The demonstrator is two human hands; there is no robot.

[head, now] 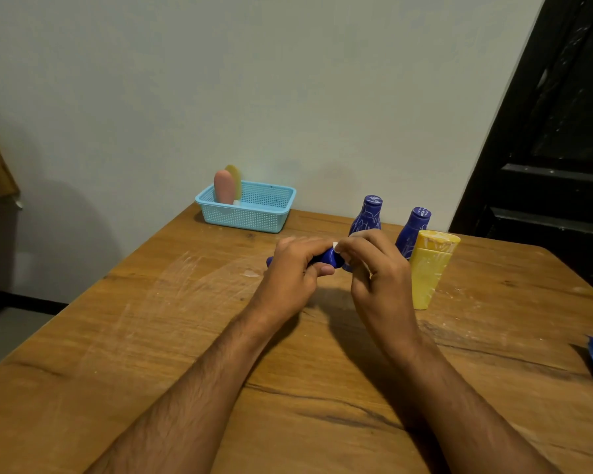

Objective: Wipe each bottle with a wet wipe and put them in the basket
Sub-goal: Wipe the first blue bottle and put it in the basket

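Left hand (pixel 293 268) was wrapped around a small blue bottle (pixel 330 257), held sideways above the table (pixel 151 336). Right hand (pixel 374 268) pinched a bit of white wipe (pixel 335 247) against the bottle's end. Just behind stood two more blue bottles (pixel 366 215) (pixel 412 230) and a yellow one (pixel 430 268). The turquoise basket (pixel 247 208) by the wall already had a pink (pixel 224 188) and a yellowish bottle (pixel 235 174) in it.

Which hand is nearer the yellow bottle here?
Right. The right hand is just left of the yellow bottle, pinching a white wipe; the left hand, farther left, grips the blue bottle.
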